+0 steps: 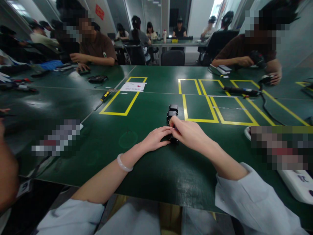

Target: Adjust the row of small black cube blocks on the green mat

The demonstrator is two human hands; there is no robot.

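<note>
A black blocky object made of several linked segments (172, 113) lies on the green table in front of me, its length pointing away from me. My left hand (158, 138) reaches it from the left, thumb and fingers closed around its near part. My right hand (187, 132) bends over it from the right, its thumb and index finger pinched close to the left fingertips. Whatever sits in that pinch is too small or hidden to make out. Both hands cover the middle of the black object; its far end shows beyond them.
Yellow tape rectangles (201, 120) mark the green table (146, 169). A paper sheet (134, 86) and a yellow-black screwdriver (105, 95) lie left of centre. A black tool with a cord (242, 91) lies at right. White blurred items flank me. Several people sit around.
</note>
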